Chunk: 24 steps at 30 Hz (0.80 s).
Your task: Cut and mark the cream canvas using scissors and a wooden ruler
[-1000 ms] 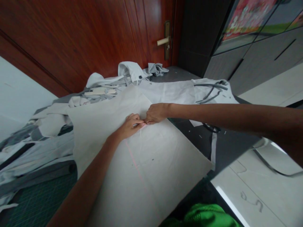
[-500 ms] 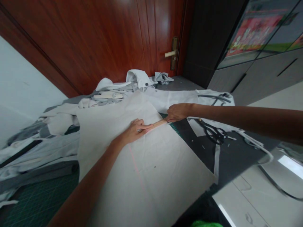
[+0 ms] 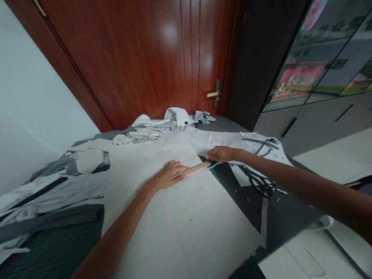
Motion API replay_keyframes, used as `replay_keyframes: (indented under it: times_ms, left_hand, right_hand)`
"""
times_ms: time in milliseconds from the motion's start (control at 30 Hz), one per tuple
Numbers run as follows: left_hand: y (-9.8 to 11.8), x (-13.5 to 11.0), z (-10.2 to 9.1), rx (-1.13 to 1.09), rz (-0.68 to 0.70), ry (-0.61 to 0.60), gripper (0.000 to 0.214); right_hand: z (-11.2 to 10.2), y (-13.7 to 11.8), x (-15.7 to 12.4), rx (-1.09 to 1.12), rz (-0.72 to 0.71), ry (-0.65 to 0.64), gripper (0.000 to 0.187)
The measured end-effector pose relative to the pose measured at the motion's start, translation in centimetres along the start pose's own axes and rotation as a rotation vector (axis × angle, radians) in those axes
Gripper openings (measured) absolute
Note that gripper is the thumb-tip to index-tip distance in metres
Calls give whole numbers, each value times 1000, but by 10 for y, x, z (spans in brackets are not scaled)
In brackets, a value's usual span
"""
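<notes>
A large sheet of pale fabric (image 3: 180, 217) lies flat on the dark table, with a faint pink line running down it. A wooden ruler (image 3: 194, 168) lies across the sheet near its far right edge. My left hand (image 3: 167, 176) rests on the ruler's left end, fingers flat and pressing it onto the cloth. My right hand (image 3: 221, 154) is at the ruler's right end by the fabric's edge, fingers closed in a pinch on something I cannot make out.
Black scissors (image 3: 261, 184) lie on the dark table (image 3: 279, 209) to the right of my right arm. Crumpled white and grey cloth pieces (image 3: 139, 130) pile up at the back and left. A red-brown door (image 3: 162, 58) stands behind.
My right hand moved right, away from my left, to the fabric's edge, uncovering the ruler between them. The camera tilted up, and the scissors came into view.
</notes>
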<state>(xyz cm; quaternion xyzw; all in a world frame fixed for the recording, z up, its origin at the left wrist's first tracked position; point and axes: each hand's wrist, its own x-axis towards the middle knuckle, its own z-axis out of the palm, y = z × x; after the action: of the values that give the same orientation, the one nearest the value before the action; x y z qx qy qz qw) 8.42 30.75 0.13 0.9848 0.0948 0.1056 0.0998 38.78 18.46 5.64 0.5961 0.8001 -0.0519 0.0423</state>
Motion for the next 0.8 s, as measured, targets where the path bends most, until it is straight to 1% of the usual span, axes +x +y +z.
replay_keyframes:
  times_ms: [100,167,200,267,333,367,400,467,500,533,567,600,633,667,700,733,767,800]
  left_hand:
    - [-1,-5,-13,87,-45,24,30]
    - [-7,-13,-26,158,-129,84,28]
    - [-11,-19,-33,193,-184,124,31]
    - [-15,-33,-49,248,-287,202,39]
    - [-9,-46,-63,272,-344,254,45]
    - [1,-51,-68,277,-349,268,45]
    - [15,-56,-71,270,-339,287,44]
    - [58,-59,-70,232,-273,330,41]
    - [82,-59,-66,159,-206,404,41]
    - [107,-58,-59,95,-128,458,42]
    - [128,-56,-52,50,-31,457,44]
    - [143,-54,-44,40,93,396,49]
    - [151,-53,-36,33,157,382,54]
    - [151,-54,-30,43,165,368,55]
    - [144,-56,-25,81,123,348,56]
    - [129,-61,-21,130,25,323,54]
    - [111,-68,-18,208,-116,322,51]
    - [91,-77,-16,298,-214,336,50]
  right_hand:
    - [6,-12,11,54,127,65,47]
    - [9,-23,14,99,197,119,53]
    - [9,-29,13,134,209,144,57]
    - [5,-42,6,230,168,185,63]
    - [1,-59,-7,331,64,209,60]
    - [0,-69,-14,383,0,223,55]
    - [-1,-80,-21,439,-63,242,49]
    - [0,-107,-33,617,-198,329,40]
    - [2,-123,-39,705,-262,384,37]
    - [3,-139,-44,748,-293,438,36]
    - [5,-154,-49,748,-332,468,38]
    - [6,-168,-56,735,-383,454,43]
    - [6,-180,-63,730,-428,447,49]
    - [6,-187,-72,732,-441,458,54]
    - [6,-191,-83,742,-437,495,57]
    - [7,-190,-94,765,-403,563,59]
    - [8,-187,-107,786,-347,639,60]
    - [9,-181,-121,788,-297,706,60]
